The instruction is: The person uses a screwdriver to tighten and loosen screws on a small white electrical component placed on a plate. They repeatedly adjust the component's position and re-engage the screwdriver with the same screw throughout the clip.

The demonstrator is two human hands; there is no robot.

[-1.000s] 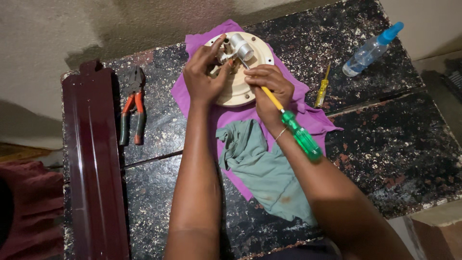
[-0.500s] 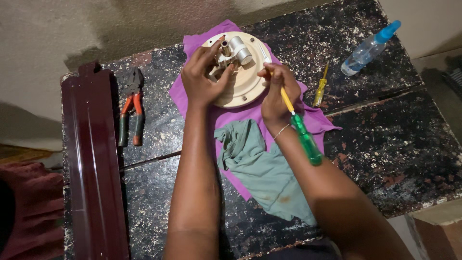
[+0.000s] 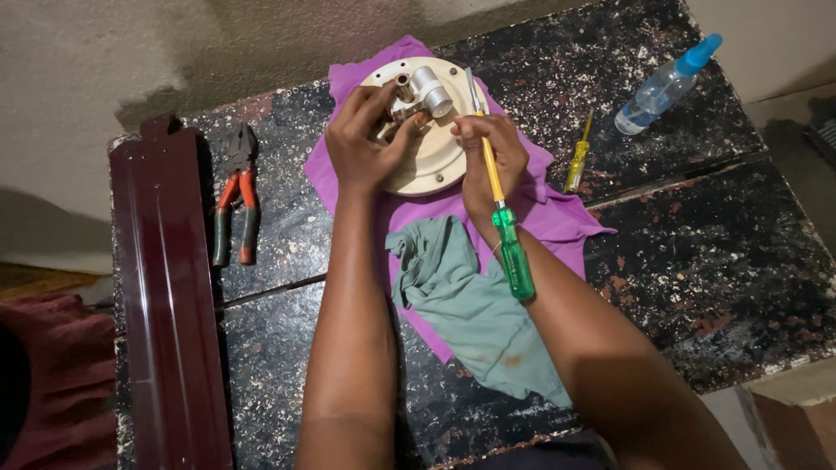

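Fingers of the left hand (image 3: pixel 366 144) curl around the metal fitting (image 3: pixel 418 91) on the cream disc (image 3: pixel 431 161); the right hand (image 3: pixel 488 161) pinches a green-handled screwdriver (image 3: pixel 503 235) by its shaft, tip at the disc's rim. The disc lies on a purple cloth (image 3: pixel 557 218), pliers (image 3: pixel 235 196) well apart.

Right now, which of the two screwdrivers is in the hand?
The longer one with the green handle, gripped by the right hand. The small yellow screwdriver lies untouched on the table beside the purple cloth.
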